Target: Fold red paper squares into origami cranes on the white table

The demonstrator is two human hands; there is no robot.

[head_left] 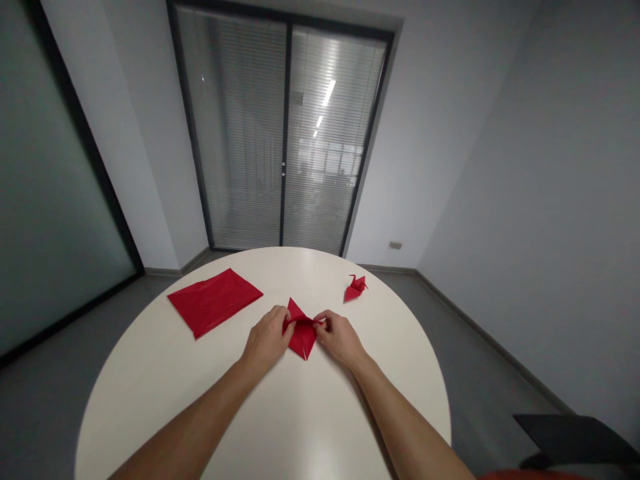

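A partly folded red paper (303, 333), diamond-shaped, lies on the round white table (280, 427) in front of me. My left hand (267, 339) pinches its left side with curled fingers. My right hand (340, 335) pinches its right side, a flap raised between the two hands. A stack of flat red paper sheets (215, 300) lies to the left, apart from my hands. A finished red paper crane (355, 287) stands farther back on the right.
Glass doors with blinds (285, 133) stand behind the table. A dark chair part (575, 437) shows at the lower right. Grey floor surrounds the table, with grey walls on both sides.
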